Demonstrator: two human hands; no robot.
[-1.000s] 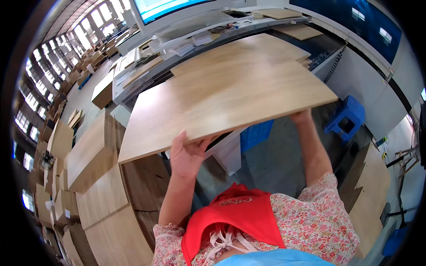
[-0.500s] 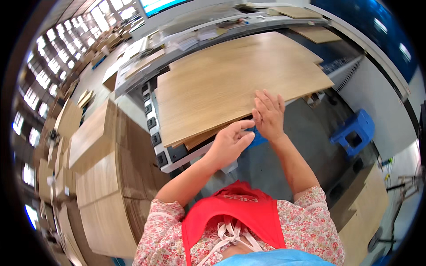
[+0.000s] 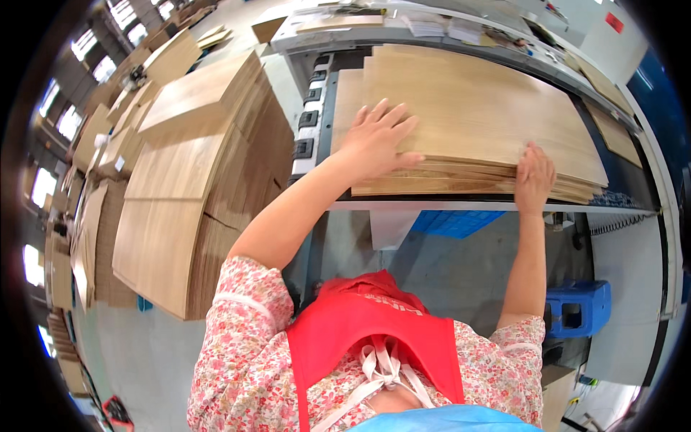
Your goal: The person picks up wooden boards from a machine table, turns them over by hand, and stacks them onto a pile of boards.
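Note:
A stack of flat wood-grain boards [image 3: 475, 108] lies on the machine's dark bed in front of me, its layered edges showing along the near side. The layers are slightly offset from one another. My left hand [image 3: 378, 140] is spread over the left part of the stack, with the fingers apart and the palm low near the front edge. At the right part of the near edge, my right hand [image 3: 535, 176] has its fingers bent over the top board, close together. Its thumb is hidden.
Tall piles of boards [image 3: 180, 165] stand to my left. Beneath the bed are a blue crate [image 3: 457, 223] and, further right, a blue plastic stool [image 3: 579, 309]. Papers [image 3: 425, 25] and loose offcuts lie on the ledge behind. A smaller board [image 3: 612, 133] rests at the far right.
My hands, close together at the near edge before, are now apart: left hand onto the stack's left part, right hand at its right front. The view has turned, and more layered edges show.

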